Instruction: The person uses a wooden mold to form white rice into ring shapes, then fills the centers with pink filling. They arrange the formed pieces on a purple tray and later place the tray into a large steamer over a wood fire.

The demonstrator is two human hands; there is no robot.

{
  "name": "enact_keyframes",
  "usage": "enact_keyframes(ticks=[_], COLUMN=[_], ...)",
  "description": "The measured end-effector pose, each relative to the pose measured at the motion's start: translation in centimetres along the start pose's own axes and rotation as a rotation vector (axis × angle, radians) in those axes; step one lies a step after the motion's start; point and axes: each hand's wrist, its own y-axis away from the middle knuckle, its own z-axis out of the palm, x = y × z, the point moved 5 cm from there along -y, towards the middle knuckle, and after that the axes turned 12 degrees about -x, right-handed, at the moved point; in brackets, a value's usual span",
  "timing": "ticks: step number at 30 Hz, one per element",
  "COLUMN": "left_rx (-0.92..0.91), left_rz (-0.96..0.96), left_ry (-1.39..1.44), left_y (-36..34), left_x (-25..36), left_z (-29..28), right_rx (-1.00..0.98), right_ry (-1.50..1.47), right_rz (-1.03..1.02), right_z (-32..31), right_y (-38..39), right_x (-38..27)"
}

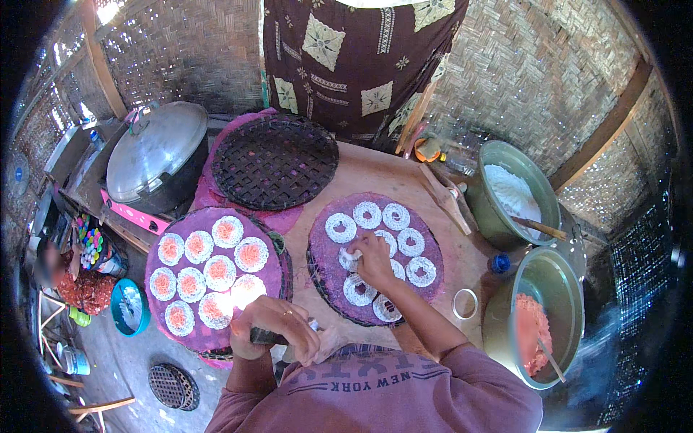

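My right hand (375, 263) reaches over a round tray (368, 278) covered in purple cloth. Its fingers are drawn together at a white, crumbly-looking ring (349, 260) on the tray's left side; what they pinch is hidden. Several similar white rings (411, 242) with open centres lie around it. My left hand (278, 328) is near my body, with its fingers curled downward beside a small white thing (312, 325) that I cannot make out. Beyond my left hand, a second purple-covered round tray (209, 274) bears several white rings filled with pink-orange shreds (218, 271).
A lidded metal pot (157, 153) stands far left, beside a dark woven tray (275, 160). At right are a green tub of white powder (509, 189) and a tub of pink-orange mixture (533, 333) with a spoon. A pale hoop (465, 304) and blue cap (499, 263) lie nearby.
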Motion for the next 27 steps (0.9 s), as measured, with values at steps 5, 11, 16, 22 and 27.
enact_keyframes(ticks=[5, 11, 16, 22, 27], left_rx=[-0.074, -0.022, 0.056, 0.063, 0.060], left_rz=[-0.055, -0.064, -0.023, 0.011, 0.038], left_ry=[0.032, 0.030, 0.071, 0.033, 0.104], left_y=[-0.4, -0.5, -0.3, -0.3, -0.3], left_x=[-0.8, -1.0, -1.1, -1.4, -1.6], left_z=[-0.2, -0.6, -1.0, -1.4, -1.9], right_rx=[0.132, 0.095, 0.036, -0.190, 0.434], right_ry=[0.079, -0.004, 0.234, 0.001, -0.875], right_rz=[0.004, 0.019, -0.049, -0.025, 0.024], right_z=[-0.9, -1.5, -2.6, -4.4, -19.0], right_y=[0.7, 1.5, 1.8, 2.5, 6.0], right_x=[-2.2, -0.4, 2.0, 1.4, 5.8])
